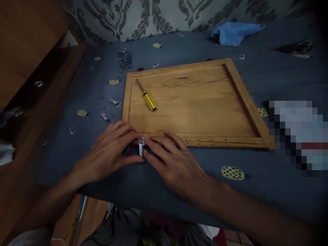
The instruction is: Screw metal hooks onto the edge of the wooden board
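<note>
- Two-handed work at near-left corner of panel (194, 102), flat on blue cloth (256, 191).
- Closing left hand (112, 152) narrowly on left side of bracket (140, 147); laying right hand (176, 162) flat against its right, thumb hidden, hold unclear.
- Well apart, on panel: screwdriver (147, 96).
- Set at panel's near edge between fingertips: bracket, long axis pointing away from body, equally near both hands; lower end and dark part beside it covered.

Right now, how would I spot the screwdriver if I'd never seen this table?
Find the big wooden panel lying on the blue cloth. On its left part lies the screwdriver, slanted. Its yellow-and-black handle sets it apart from the small grey metal bits scattered on the cloth.
</note>
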Motion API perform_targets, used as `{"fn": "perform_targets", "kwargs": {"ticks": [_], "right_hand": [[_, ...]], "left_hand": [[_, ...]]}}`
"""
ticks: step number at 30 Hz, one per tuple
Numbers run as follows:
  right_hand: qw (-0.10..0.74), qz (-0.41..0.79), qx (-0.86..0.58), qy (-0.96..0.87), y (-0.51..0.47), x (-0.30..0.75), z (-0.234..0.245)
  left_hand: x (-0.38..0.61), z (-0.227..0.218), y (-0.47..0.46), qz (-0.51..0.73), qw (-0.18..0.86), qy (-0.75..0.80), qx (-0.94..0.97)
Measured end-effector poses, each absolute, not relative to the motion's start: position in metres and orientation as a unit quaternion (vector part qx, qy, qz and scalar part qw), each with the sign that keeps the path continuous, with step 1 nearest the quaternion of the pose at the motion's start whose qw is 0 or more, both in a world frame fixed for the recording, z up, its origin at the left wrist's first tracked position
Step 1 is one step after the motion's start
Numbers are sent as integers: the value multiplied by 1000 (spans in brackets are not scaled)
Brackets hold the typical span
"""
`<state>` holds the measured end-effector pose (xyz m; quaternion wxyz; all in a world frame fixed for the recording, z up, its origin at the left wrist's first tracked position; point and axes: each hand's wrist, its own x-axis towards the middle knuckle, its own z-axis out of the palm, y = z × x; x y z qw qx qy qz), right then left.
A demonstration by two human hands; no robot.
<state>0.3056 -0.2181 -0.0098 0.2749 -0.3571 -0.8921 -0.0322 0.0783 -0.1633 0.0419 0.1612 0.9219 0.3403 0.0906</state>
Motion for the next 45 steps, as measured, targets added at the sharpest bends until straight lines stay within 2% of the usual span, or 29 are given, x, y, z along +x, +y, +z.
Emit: {"fn": "perform_targets", "kwargs": {"ticks": [32,45], "right_hand": [[289,-24,-359,-887,-218,305,-11],[384,24,-366,-847,-216,311,-9]], "left_hand": [[79,44,-158,95,168,322,927],[78,44,-158,93,173,332,923]]}}
